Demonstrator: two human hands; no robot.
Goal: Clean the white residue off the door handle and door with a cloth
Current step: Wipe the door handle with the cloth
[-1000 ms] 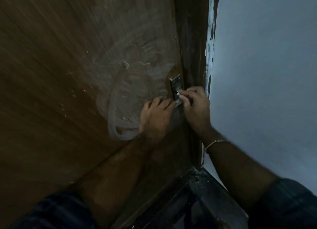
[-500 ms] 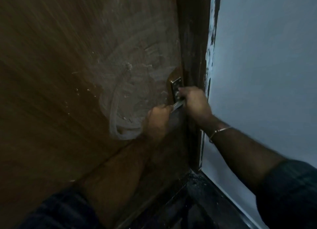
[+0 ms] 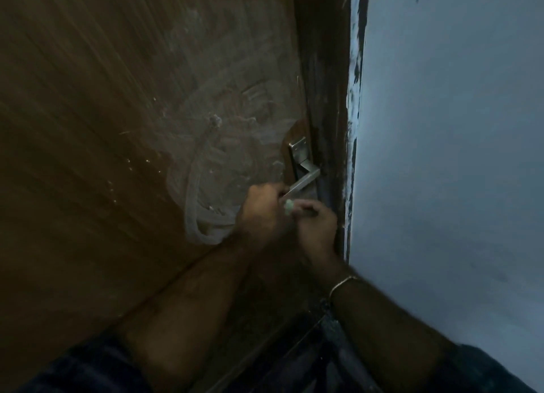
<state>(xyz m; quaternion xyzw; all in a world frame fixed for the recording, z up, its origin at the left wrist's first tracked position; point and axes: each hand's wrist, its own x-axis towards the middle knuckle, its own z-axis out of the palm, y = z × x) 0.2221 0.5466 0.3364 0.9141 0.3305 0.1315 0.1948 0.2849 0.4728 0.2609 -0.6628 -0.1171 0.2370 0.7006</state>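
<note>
Low on the right-hand edge of the wooden door, the metal door handle juts out from its plate, its lever slanting down and to the left. The left hand grips the free end of that lever, fingers curled round it so that only the upper part of the bar shows. Just beside it, to the right and slightly lower, the right hand has its fingers curled round a small pale greenish thing that shows between the two hands; the picture is too dim to tell whether this is the cloth or something else. The two hands are touching or very nearly so.

White residue spreads over the door to the left of the handle and above it, as a broad hazy smear with a thicker pale loop along its lower left side, ending near the left hand's knuckles. A few small white flecks dot the wood further left. The plate itself sits in a patch of cleaner brown wood.

Right of the door runs the dark door frame, its outer edge marked with chipped paint, and beyond it a pale blue wall. A thin bracelet circles the right wrist. Both forearms are bare, with dark sleeves at the bottom corners of the view.
</note>
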